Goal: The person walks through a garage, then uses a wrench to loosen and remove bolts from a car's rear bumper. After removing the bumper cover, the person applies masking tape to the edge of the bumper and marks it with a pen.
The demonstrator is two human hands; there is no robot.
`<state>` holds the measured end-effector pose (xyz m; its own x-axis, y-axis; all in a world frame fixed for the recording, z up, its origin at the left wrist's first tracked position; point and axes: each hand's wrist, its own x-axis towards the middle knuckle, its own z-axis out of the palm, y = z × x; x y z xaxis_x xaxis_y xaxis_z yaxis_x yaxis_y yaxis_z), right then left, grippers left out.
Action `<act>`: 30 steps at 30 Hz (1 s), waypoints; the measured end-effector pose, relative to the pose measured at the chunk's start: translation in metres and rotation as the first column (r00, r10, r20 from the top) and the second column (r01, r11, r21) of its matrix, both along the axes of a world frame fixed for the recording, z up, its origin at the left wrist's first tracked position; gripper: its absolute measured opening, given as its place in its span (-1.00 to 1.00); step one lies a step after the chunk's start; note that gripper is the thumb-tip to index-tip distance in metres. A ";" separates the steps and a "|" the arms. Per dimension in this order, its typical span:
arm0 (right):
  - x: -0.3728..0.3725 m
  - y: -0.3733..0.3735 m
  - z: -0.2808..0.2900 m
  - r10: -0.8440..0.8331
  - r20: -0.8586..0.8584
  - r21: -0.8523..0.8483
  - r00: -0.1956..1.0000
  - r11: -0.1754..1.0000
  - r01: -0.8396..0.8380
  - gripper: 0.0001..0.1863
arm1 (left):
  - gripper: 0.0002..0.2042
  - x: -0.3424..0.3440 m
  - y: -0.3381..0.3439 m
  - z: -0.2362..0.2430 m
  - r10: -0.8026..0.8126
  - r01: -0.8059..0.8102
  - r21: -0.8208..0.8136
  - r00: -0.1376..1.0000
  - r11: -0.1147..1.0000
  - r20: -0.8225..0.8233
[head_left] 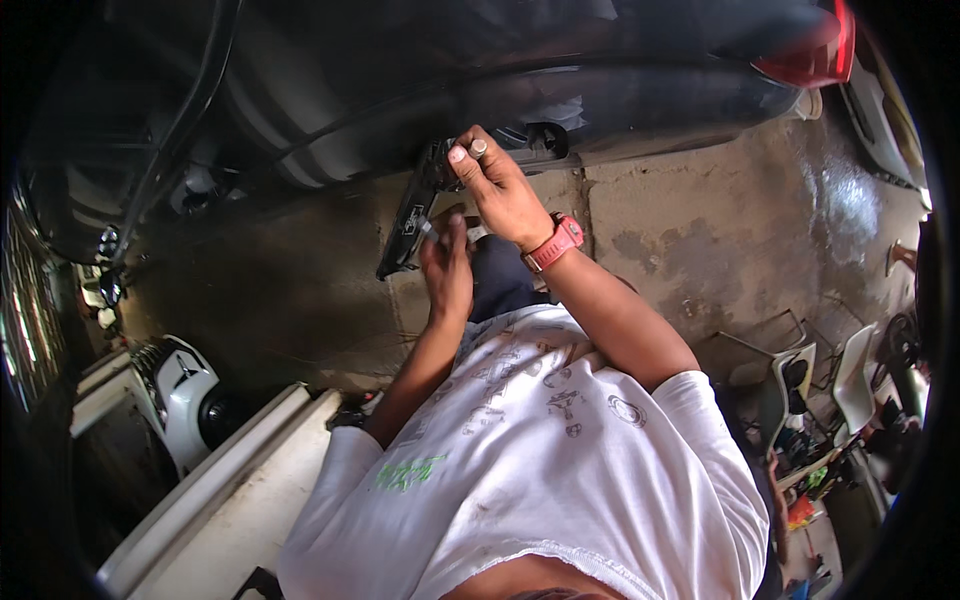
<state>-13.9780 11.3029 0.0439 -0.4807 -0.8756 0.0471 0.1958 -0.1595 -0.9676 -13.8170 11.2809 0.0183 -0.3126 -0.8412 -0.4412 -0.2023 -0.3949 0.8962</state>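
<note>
- Part (410,205), long, narrow and black, in front of the person, held above the floor beside a dark car; it slants, upper end toward the car, lower end down and to the left. Small pale marking on its face; too small to make out.
- Right hand (510,200) clamped on the upper end of the part, thumb laid along the near side.
- Short cylinder (478,148), pale round end showing, between thumb and fingers of the same hand; what it belongs to, cannot tell.
- Left hand (450,280) lower down, just beside the part's middle, fingers bent upward. Whether it grips or only touches, cannot tell. Small pale patch at its fingertips, unclear.
- Hands near each other, apart.
- Red watch (556,244) on right wrist.
- Dark car (400,90) fills the upper view; dark opening (548,140) low in its body, just right of the right hand. Red tail light (835,50) at far upper right.
- White shirt (560,450) with printed drawings and a green mark; dark trousers (500,272) beneath.
- Concrete floor (690,200), stained, wet-looking sheen toward the right.
- Right side: white chair (853,385) among clutter.
- Lower left: long white panel (240,480), scuffed.
</note>
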 end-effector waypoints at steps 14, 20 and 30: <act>0.034 0.002 -0.041 -0.210 -0.158 -0.114 0.965 0.975 0.193 -0.25 | -0.89 -0.114 -0.117 0.141 -0.479 0.783 -0.487 0.281 -0.387 0.832; 0.076 -0.013 -0.059 -0.340 -0.178 0.086 0.923 0.929 0.359 -0.39 | -0.83 -0.113 -0.133 0.127 -0.490 0.742 -0.449 0.187 -0.498 0.852; 0.116 -0.048 -0.077 -0.691 0.042 0.244 0.722 0.708 0.663 -0.33 | -0.84 -0.105 -0.139 0.109 -0.596 0.583 -0.639 0.303 -0.501 0.744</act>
<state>-13.8619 11.2552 -0.0335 -0.9368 -0.2947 -0.1885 0.2277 -0.1045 -0.9681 -13.9218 11.1422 0.1274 -0.9178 0.3313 0.2189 0.3840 0.8807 0.2773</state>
